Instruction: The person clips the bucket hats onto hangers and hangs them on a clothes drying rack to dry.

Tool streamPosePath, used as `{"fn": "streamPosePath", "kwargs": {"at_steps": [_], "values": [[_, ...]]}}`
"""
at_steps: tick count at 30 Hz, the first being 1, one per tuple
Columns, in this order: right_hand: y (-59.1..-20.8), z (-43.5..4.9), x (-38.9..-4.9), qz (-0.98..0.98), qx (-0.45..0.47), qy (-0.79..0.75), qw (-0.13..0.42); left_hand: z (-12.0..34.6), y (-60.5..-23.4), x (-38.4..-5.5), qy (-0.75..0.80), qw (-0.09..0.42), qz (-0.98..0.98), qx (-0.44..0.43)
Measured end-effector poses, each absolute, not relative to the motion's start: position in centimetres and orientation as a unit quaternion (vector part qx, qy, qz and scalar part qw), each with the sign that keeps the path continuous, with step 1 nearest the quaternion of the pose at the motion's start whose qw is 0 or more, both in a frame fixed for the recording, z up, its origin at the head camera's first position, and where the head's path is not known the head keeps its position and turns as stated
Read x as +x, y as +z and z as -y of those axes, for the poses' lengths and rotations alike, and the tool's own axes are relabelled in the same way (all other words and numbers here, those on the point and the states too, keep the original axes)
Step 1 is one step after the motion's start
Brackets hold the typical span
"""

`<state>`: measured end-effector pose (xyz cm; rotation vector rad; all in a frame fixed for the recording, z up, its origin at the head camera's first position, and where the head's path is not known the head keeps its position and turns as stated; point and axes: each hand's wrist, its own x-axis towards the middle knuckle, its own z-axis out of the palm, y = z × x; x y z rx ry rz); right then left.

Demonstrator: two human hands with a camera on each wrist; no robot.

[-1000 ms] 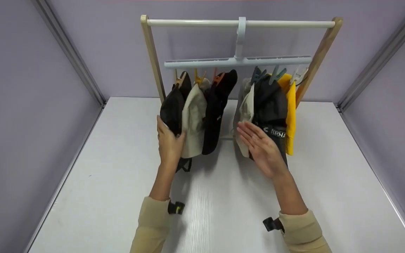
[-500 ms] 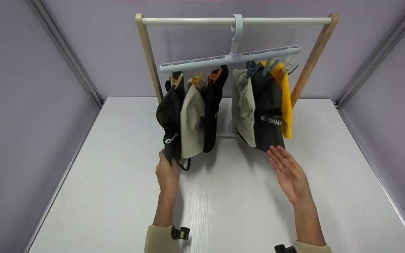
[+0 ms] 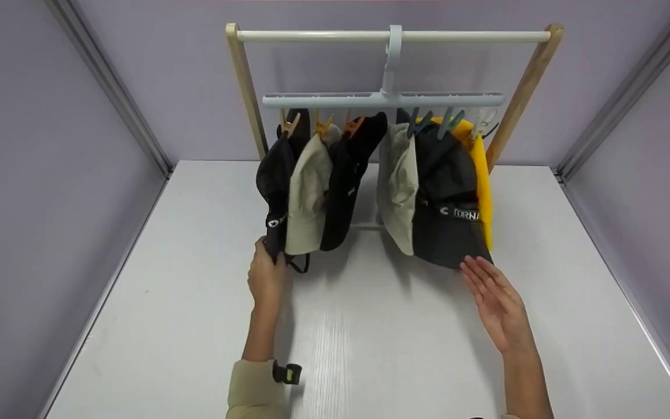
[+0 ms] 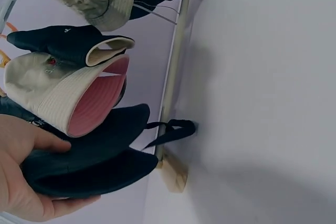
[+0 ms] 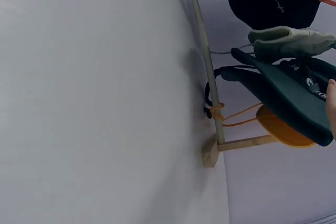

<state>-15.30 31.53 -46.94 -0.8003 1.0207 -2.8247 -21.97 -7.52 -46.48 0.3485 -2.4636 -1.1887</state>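
Observation:
My left hand (image 3: 266, 278) pinches the lower edge of a dark hat (image 4: 105, 156) between thumb and fingers. This hat (image 3: 275, 180) hangs leftmost on a pale blue hanger (image 3: 329, 101). Beside it hang a cream bucket hat (image 3: 307, 198) and a black cap (image 3: 348, 192). On the right side are a pale hat (image 3: 400, 186), a dark cap (image 3: 446, 174) with white lettering, and a yellow hat (image 3: 482, 180). My right hand (image 3: 501, 305) has straight fingers, palm turned inward, fingertips right at the dark cap's brim. Only a bit of it shows in the right wrist view.
A rack with wooden legs (image 3: 248, 87) and a white rod (image 3: 312, 36) holds the hanger by its hook. Coloured clips (image 3: 322, 125) grip the hats. Grey panels (image 3: 96, 203) enclose the white table (image 3: 195, 233) at the sides and back.
Both hands came down from higher on the hats. The left moved to the dark hat's lower edge; the right moved outward to the cap's brim. The hanger tilted, then levelled.

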Motion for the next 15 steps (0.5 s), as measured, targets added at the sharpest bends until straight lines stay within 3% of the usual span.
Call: {"fn": "streamPosePath", "kwargs": {"at_steps": [11,15], "values": [[-44.2,-35.3,-15.1,-0.385,-0.323,-0.864,0.029,9.9,-45.1,-21.0,-0.432,0.128,0.89,0.068],[-41.8,-37.4,-15.8,-0.396,-0.331,-0.856,-0.01,11.9,-44.1,-21.1,-0.419,0.133,0.897,0.052]]}}
